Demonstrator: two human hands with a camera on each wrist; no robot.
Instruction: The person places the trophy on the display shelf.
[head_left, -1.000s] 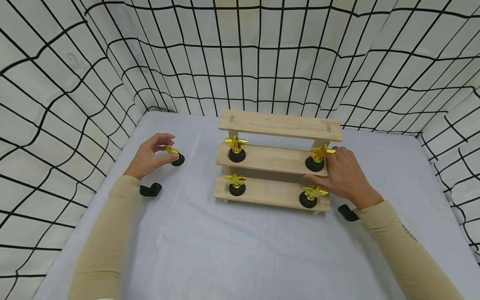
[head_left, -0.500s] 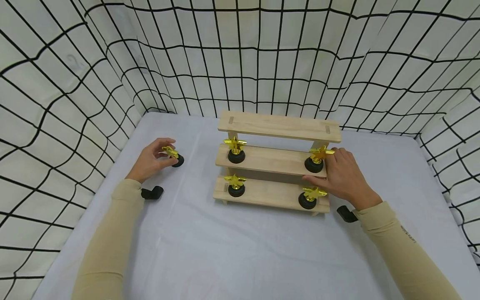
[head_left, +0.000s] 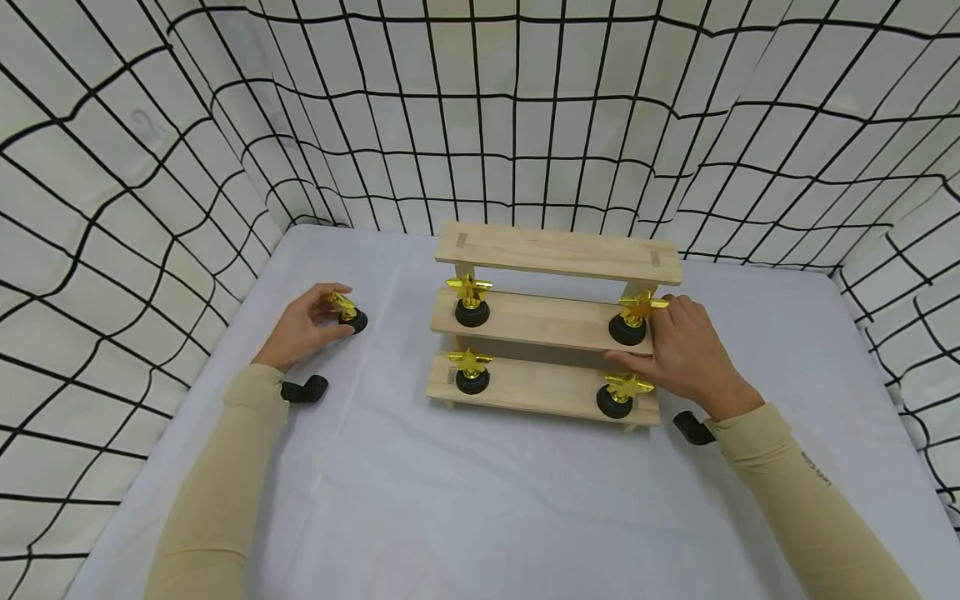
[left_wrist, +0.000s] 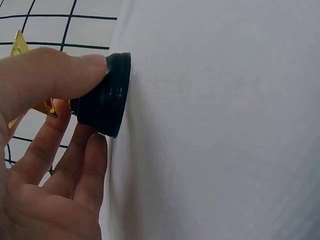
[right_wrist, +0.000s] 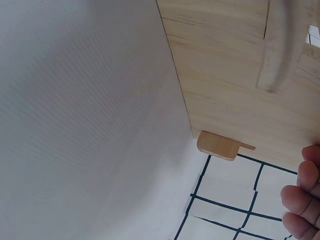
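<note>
At the left of the table, my left hand holds a small star trophy, gold on a round black base. In the left wrist view, the thumb lies on the black base, the other fingers are behind it, and the base's flat underside is right at the white cloth. My right hand grips the right end of a three-tier wooden shelf, thumb along the middle board's front edge. In the right wrist view, curled fingertips show by the side panel.
Similar trophies stand at both ends of the middle and lower boards: upper left, upper right, lower left, lower right. White cloth covers the table. Black netting over white sheeting encloses the back and sides.
My left hand has come slightly lower and toward me, and the trophy in it has turned a little more upright. My right hand and the shelf keep their place.
</note>
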